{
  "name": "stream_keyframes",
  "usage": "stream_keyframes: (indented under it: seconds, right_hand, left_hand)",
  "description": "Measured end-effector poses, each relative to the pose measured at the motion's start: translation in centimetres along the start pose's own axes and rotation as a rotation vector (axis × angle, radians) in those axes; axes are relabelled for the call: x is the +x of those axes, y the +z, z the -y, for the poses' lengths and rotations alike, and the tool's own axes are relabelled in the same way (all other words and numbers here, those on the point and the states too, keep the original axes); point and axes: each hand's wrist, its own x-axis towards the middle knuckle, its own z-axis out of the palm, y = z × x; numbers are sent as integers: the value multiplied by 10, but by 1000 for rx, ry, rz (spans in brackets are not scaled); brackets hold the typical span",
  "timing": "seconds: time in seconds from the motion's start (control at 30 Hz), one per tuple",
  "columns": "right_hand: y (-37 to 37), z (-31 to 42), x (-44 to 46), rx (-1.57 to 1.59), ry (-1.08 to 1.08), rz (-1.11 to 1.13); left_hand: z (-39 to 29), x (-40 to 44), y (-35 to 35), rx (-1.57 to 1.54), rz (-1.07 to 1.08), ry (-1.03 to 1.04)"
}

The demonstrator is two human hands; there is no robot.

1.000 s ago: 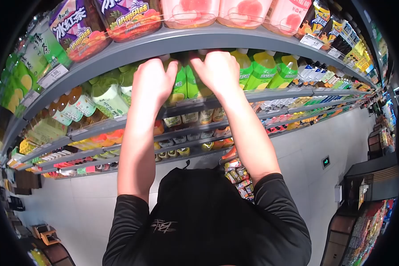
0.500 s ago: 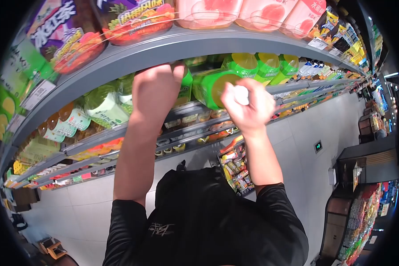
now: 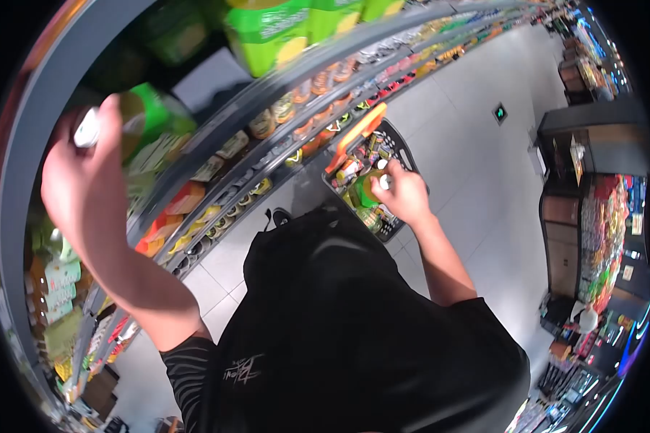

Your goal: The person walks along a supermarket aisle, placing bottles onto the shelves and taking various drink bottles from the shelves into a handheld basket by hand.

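Note:
On the left, my left hand [image 3: 87,169] is wrapped round the neck of a green-labelled drink bottle [image 3: 150,119], its white cap showing between thumb and fingers. That bottle is at the shelf and looks tilted. Lower down, my right hand [image 3: 406,193] grips another green-labelled bottle [image 3: 363,192] near its white cap. This second bottle is at the black shopping basket [image 3: 409,153], among packaged goods; whether it rests on them I cannot tell. The basket stands on the floor with its orange handle [image 3: 357,136] raised.
More green-labelled bottles [image 3: 267,32] stand on the upper shelf. Its grey edge [image 3: 245,97] runs diagonally past my arms, with lower shelves of jars and packs beneath. Grey floor tiles [image 3: 469,159] lie to the right, with dark display counters [image 3: 563,216] beyond.
My right hand has carried its green bottle from the shelf down to the basket. My left hand now shows a white-capped bottle in its grip. The view has turned and dropped toward the floor.

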Motion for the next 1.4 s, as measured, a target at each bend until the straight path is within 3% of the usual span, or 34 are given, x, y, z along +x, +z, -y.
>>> stream_keyframes:
  seconds: [0.07, 0.23, 0.4, 0.67, 0.8, 0.83, 0.9, 1.0, 1.03, 1.1, 1.23, 1.3, 1.4]
  right_hand:
    - [47, -59, -15, -19, 157, 201]
    - [158, -167, -49, 23, 581, 256]
    - [216, -235, -68, 143, 923, 349]
    - [243, -269, -40, 14, 731, 779]
    - [273, -265, -24, 54, 658, 823]
    - [276, -259, -11, 55, 664, 819]
    - [285, -245, 0, 64, 683, 826]
    - [325, -242, 12, 84, 615, 790]
    - [340, -239, 13, 98, 593, 775]
    - [369, -237, 26, 85, 659, 844]
    - [383, -220, 46, 126, 773, 796]
    - [388, -217, 43, 175, 808, 718]
    - [393, -231, 32, 286, 616, 708]
  left_hand:
    - [2, -7, 6, -89, -57, -4]
    - [10, -25, 30, -351, -270, 42]
    - [26, -28, 34, -408, -437, 193]
    - [9, -49, 5, -125, -820, 536]
    - [-31, -71, -28, 87, -1016, 679]
    - [-26, -77, -46, 109, -994, 788]
    - [-27, -96, -56, -25, -938, 818]
    - [-21, -122, -61, -38, -782, 668]
    - [-28, -135, -52, 28, -654, 598]
    - [-55, -167, -6, -202, -362, 355]
    - [-74, -208, 60, -303, 92, 200]
    - [-65, -219, 81, -389, 329, 236]
    - [-57, -227, 115, -445, 562, 337]
